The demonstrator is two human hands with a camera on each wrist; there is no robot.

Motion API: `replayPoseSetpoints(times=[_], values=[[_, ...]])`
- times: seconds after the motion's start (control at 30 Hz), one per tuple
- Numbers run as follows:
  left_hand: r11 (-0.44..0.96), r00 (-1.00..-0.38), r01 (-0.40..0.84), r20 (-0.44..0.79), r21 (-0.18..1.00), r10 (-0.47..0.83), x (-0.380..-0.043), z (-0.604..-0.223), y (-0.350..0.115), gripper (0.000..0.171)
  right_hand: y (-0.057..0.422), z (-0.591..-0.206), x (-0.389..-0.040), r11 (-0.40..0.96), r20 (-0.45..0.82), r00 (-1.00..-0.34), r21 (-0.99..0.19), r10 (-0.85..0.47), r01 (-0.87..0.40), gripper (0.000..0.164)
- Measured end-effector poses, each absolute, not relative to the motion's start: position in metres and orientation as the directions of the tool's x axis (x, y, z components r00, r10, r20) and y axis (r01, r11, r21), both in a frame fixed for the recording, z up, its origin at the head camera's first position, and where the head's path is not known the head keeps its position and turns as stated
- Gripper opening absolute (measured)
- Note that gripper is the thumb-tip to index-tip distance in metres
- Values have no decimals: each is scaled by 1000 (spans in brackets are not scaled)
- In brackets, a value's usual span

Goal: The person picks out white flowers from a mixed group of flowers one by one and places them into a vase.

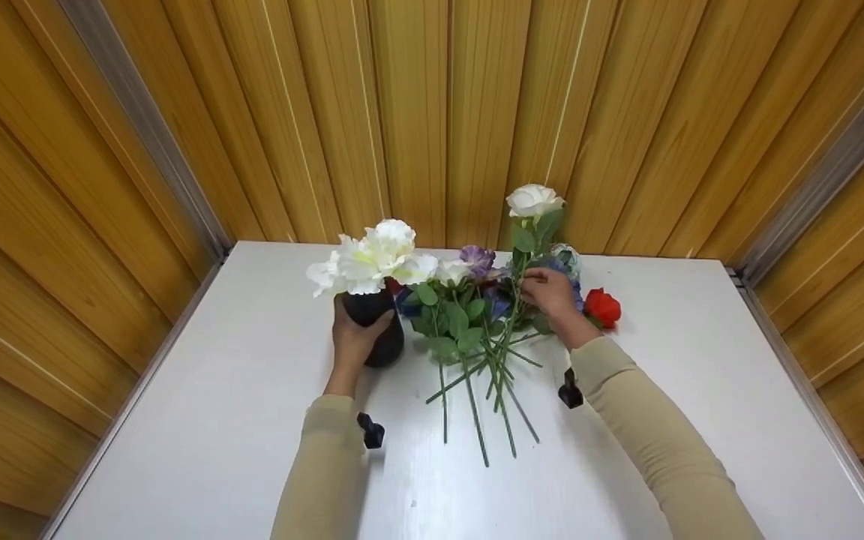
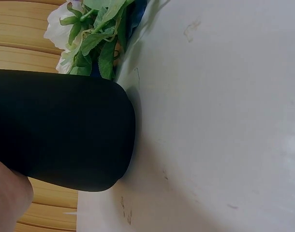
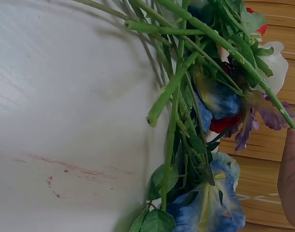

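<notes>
My left hand (image 1: pixel 353 337) grips a black vase (image 1: pixel 381 341) on the left of the table, thumb across its front. Large white blooms (image 1: pixel 372 259) spread out over the vase's mouth. In the left wrist view the vase (image 2: pixel 65 130) shows its dark side and rounded base against the white surface. My right hand (image 1: pixel 548 292) pinches the green stem of a white rose (image 1: pixel 535 201), lifted upright above the other flowers. That stem (image 3: pixel 254 72) runs up to the fingers (image 3: pixel 290 179) in the right wrist view; the other fingers are out of sight there.
Between the hands lies a heap of artificial flowers with crossing stems (image 1: pixel 475 412) pointing toward me. It includes a purple bloom (image 1: pixel 478 259), a red rose (image 1: pixel 602 308) at the right and a blue iris (image 3: pixel 210 198). Wood-patterned panels (image 1: pixel 447 120) stand behind the white table (image 1: pixel 252 450).
</notes>
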State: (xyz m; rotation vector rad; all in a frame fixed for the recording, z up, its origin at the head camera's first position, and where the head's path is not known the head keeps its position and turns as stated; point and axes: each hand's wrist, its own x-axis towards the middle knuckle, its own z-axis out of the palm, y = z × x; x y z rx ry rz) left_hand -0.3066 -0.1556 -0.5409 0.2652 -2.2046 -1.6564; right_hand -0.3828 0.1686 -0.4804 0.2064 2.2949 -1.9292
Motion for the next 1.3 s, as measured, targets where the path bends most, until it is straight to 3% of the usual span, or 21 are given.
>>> replayPoseSetpoints(times=[0.57, 1.0, 1.3], values=[[318, -918, 65, 182, 946, -353, -308, -540, -157, 84, 159, -436, -370, 161, -53, -998, -985, 47, 60, 37], [298, -920, 68, 176, 952, -350, -306, -541, -156, 91, 130, -406, -340, -68, 102, -993, -992, 51, -105, 18], [292, -918, 80, 184, 953, -351, -306, -539, -156, 90, 119, -394, -320, -52, 214, -976, -975, 46, -216, 8]])
